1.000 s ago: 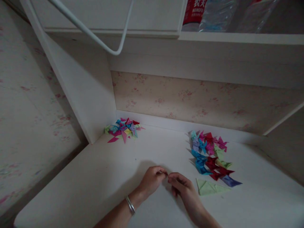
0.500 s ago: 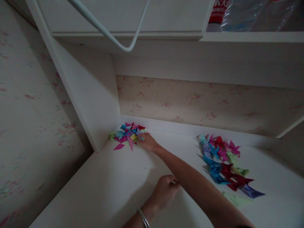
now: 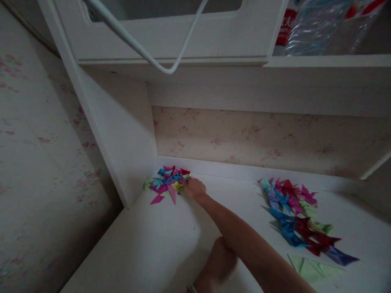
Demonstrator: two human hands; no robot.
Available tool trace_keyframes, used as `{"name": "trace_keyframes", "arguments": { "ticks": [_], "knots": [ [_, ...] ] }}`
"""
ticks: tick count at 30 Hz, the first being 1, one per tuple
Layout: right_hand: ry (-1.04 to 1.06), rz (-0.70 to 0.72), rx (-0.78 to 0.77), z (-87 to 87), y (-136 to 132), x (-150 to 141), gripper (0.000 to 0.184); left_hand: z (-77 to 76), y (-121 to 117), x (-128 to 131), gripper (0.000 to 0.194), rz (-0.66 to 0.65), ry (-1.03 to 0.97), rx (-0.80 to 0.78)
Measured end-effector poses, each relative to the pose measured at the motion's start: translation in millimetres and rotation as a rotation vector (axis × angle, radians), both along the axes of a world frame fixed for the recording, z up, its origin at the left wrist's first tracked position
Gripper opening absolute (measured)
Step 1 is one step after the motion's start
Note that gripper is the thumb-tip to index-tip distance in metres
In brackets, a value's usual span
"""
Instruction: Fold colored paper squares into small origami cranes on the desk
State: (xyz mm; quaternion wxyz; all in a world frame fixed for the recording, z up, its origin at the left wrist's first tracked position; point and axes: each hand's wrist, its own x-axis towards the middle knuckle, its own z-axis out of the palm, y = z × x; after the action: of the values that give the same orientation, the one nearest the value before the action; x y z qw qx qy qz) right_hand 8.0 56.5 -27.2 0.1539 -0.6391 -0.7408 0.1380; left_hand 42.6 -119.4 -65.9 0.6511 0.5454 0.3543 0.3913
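My right hand (image 3: 194, 188) reaches far across the white desk (image 3: 159, 248) to a small heap of folded paper pieces (image 3: 167, 183) in the back left corner. Its fingers curl down onto the heap's right edge, and what they pinch is hidden. My left hand (image 3: 220, 259) rests low near the desk's front, partly under my right forearm, blurred, with its fingers out of sight. To the right lies a row of folded paper shapes (image 3: 293, 215) in blue, red, pink and green. A pale green folded sheet (image 3: 310, 269) lies flat in front of that row.
A white upright panel (image 3: 122, 134) walls off the desk's left side. Flowered wallpaper (image 3: 259, 140) backs it. A shelf (image 3: 330, 61) overhead carries plastic water bottles (image 3: 317, 24). A white tube hanger (image 3: 143, 44) hangs down above the corner.
My right hand left my left hand at the desk's front and stretched to the corner heap, where its fingers now dig in. The view has tilted upward and my left hand has dropped toward the bottom edge.
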Motion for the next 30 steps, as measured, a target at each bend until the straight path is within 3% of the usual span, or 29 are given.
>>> {"name": "trace_keyframes", "arguments": {
  "ticks": [5, 8, 11, 17, 20, 22, 26, 30],
  "knots": [
    [0.080, 0.021, 0.160, 12.9, -45.0, 45.0, 0.038, -22.1, 6.1, 8.4, 0.026, 0.047, 0.016, 0.036],
    [0.266, 0.062, 0.224, 9.9, -83.3, 82.0, 0.037, -29.4, 9.4, 10.4, 0.023, 0.105, 0.107, 0.023],
    [0.586, 0.066, 0.166, -3.6, -124.8, 119.5, 0.036, -27.2, 9.2, 9.5, 0.021, 0.122, 0.125, -0.007],
    [1.098, -0.103, 0.112, -35.4, -190.7, 175.5, 0.037, -10.3, 0.2, 5.5, 0.030, 0.030, 0.102, -0.128],
    [1.253, -0.215, 0.106, -46.6, -206.1, 188.7, 0.044, -5.4, -2.9, 5.1, 0.036, 0.041, 0.088, -0.141],
    [1.244, -0.238, 0.127, -52.2, -210.1, 191.9, 0.046, -5.3, -3.7, 5.7, 0.044, 0.057, 0.070, -0.143],
    [1.137, -0.203, 0.158, -59.8, -209.7, 191.3, 0.046, -12.5, -2.3, 7.7, 0.059, 0.077, 0.017, -0.140],
    [1.110, -0.161, 0.130, -64.0, -210.8, 188.4, 0.047, -15.4, -0.8, 6.9, 0.050, 0.119, -0.030, -0.154]
  ]
}}
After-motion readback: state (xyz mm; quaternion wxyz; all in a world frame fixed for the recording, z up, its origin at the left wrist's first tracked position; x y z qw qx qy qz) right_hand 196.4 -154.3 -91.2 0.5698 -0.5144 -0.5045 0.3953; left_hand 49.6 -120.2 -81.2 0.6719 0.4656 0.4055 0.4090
